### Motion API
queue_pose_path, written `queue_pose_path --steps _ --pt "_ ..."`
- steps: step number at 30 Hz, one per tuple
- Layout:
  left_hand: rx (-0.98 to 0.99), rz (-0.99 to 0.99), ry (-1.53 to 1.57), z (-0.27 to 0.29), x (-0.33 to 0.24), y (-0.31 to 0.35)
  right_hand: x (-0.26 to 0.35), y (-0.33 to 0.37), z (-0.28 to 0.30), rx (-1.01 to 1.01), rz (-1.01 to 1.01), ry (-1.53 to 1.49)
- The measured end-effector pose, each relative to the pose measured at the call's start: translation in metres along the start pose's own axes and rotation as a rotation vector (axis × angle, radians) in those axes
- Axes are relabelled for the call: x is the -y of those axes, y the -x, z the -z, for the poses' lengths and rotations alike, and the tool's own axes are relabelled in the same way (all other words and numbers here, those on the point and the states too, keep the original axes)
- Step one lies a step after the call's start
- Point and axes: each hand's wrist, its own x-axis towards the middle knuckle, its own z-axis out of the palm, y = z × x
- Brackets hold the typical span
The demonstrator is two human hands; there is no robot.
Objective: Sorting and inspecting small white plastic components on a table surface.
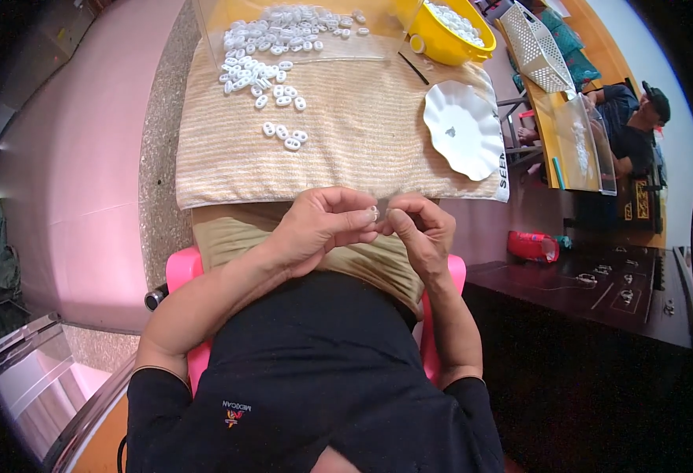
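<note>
Just off the near edge of the striped towel, my two hands meet above my lap. My left hand pinches a small whitish piece between thumb and fingertips; its exact shape is too small to make out. Close beside it, my right hand has thumb and forefinger pressed together, and whatever they hold is hidden. White oval pieces with two holes lie on the towel beyond my left hand. A white plate with a wavy rim rests at the right, with a few tiny dark bits on it.
A larger heap of white oval pieces lies on the far left of the table. A yellow basin with white pieces stands far right, near a thin black stick. Another person sits at a table on the right.
</note>
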Motion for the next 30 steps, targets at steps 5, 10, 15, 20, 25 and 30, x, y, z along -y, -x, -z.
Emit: queue_pose_path --steps 5,10,15,20,25,30 --pt "0.008 0.016 0.002 0.0015 -0.0007 -0.0003 -0.003 0.0008 -0.0015 0.028 -0.007 -0.004" --pt "0.003 0.012 0.017 0.0006 -0.0009 -0.0003 -0.0044 -0.0002 -0.0026 0.05 -0.003 -0.02" --pt "-0.002 0.02 -0.005 0.0017 -0.0013 -0.0006 -0.0048 -0.0006 -0.0035 0.066 0.018 0.027" --pt "-0.013 0.005 -0.013 0.0016 0.0001 -0.0003 -0.0011 0.0008 -0.0067 0.035 -0.05 -0.036" --pt "0.019 -0.007 -0.013 0.002 0.0005 -0.0009 -0.0057 0.0011 -0.0044 0.028 -0.045 -0.06" --pt "0.016 -0.015 -0.037 0.0033 0.002 -0.0008 -0.0045 0.0008 -0.0047 0.006 -0.043 -0.047"
